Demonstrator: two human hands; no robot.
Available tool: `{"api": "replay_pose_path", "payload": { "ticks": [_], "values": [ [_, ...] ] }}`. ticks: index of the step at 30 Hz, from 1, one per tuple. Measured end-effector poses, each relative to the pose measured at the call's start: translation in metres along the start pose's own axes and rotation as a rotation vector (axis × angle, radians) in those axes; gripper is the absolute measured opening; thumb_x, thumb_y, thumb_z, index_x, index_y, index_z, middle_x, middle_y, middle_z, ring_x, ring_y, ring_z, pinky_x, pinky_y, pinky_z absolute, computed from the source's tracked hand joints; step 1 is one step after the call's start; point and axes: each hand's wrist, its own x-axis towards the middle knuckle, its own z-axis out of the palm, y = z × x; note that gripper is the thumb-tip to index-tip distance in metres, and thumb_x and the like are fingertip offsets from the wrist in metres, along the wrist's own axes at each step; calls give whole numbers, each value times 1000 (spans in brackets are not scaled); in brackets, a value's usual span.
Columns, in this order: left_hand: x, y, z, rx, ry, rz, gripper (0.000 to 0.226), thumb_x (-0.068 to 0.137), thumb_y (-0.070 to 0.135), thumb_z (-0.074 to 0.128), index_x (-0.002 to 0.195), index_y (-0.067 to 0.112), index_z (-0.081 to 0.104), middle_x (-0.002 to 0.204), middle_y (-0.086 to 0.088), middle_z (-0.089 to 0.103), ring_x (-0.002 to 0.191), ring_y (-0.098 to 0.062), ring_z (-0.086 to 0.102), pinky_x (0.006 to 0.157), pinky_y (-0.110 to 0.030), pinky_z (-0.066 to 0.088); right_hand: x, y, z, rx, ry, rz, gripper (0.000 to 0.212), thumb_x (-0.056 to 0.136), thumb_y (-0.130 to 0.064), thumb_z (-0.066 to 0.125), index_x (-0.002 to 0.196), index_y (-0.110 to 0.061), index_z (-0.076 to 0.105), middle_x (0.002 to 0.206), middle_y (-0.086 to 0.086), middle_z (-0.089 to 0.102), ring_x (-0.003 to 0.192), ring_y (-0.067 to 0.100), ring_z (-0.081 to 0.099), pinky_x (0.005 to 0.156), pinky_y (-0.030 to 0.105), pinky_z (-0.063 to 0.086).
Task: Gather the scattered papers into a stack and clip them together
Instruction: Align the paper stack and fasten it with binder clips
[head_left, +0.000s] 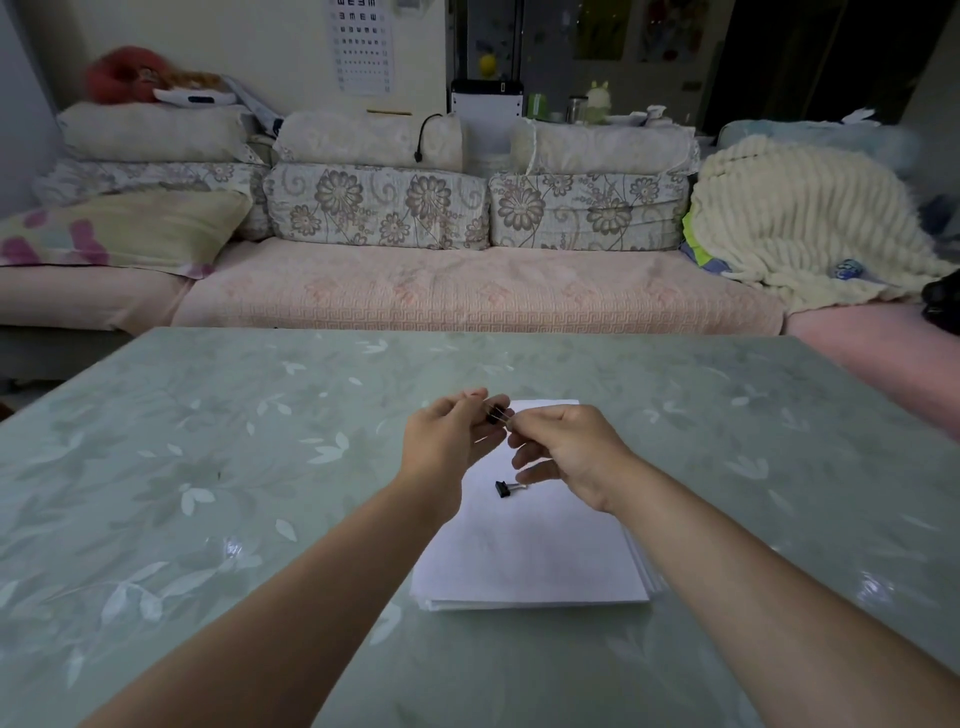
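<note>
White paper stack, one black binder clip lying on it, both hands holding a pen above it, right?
Not a pen: the head view shows the left hand and right hand pinching a second black binder clip; the rest holds.

Clip (503, 489) on paper stack (530, 561), ctr of table (208, 467); sofa (467, 291) behind.

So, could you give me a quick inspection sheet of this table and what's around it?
Surface: table, green leaf-patterned cover.
Job's things: paper stack, gathered, not yet clipped; loose clip lying on it; held clip.
Clutter: nothing seen.
Fingers: left hand and right hand both pinch the held clip above the stack.
Cables: black cable on the sofa back.
Surroundings: sofa, cream blanket, eye chart.
</note>
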Motion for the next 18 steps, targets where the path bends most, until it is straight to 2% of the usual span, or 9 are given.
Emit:
{"api": "replay_pose_path", "payload": {
  "ticks": [2, 4, 8, 11, 13, 15, 18],
  "values": [
    [3, 1, -4, -118, -21, -108, 12, 97, 5, 54, 101, -2, 62, 99, -15, 72, 82, -27, 72, 78, -33, 60, 0, 2, -2, -58, 11, -63, 15, 93, -7, 62, 90, 4, 72, 76, 10, 65, 57, 18, 63, 54, 32, 56],
    [6, 1, -11, -53, -23, -137, 12, 97, 3, 54, 101, -1, 65, 92, -14, 70, 72, -22, 71, 67, -28, 60, 1, 4, -3, -110, 21, -95, 15, 93, -6, 62, 88, 3, 74, 76, 11, 66, 57, 19, 63, 54, 34, 57],
    [7, 4, -21, 390, -24, -54, 18, 94, 14, 60, 102, 2, 71, 89, -16, 74, 69, -25, 71, 61, -32, 59, 3, 7, -5, -179, 58, -111, 15, 92, -5, 63, 85, 2, 75, 76, 11, 66, 55, 19, 63, 54, 35, 58],
    [2, 4, -23, 657, -117, 19, 29, 99, 23, 51, 101, 3, 72, 89, -13, 74, 69, -23, 69, 59, -33, 59, 4, 8, -7, -205, 52, -130, 16, 92, -4, 62, 83, -1, 76, 76, 11, 67, 56, 19, 62, 54, 34, 58],
    [-1, 2, -22, 656, -170, -8, 37, 102, 27, 44, 99, 3, 71, 90, -14, 74, 69, -24, 69, 57, -32, 57, 4, 9, -6, -236, 8, -141, 18, 92, -4, 61, 81, -2, 76, 74, 9, 67, 56, 19, 61, 54, 33, 57],
    [1, -2, -19, 576, -147, -19, 36, 102, 25, 42, 98, 3, 70, 90, -15, 74, 70, -25, 68, 58, -33, 56, 5, 9, -2, -244, -16, -158, 19, 93, -4, 61, 81, -3, 76, 73, 10, 66, 55, 17, 61, 54, 33, 57],
    [6, -4, -16, 279, -68, -63, 22, 99, 20, 53, 94, 4, 67, 87, -14, 72, 69, -26, 70, 62, -33, 56, 8, 6, 1, -182, 11, -177, 18, 95, -4, 60, 83, -1, 74, 75, 12, 64, 53, 16, 59, 53, 32, 57]
  ]
}}
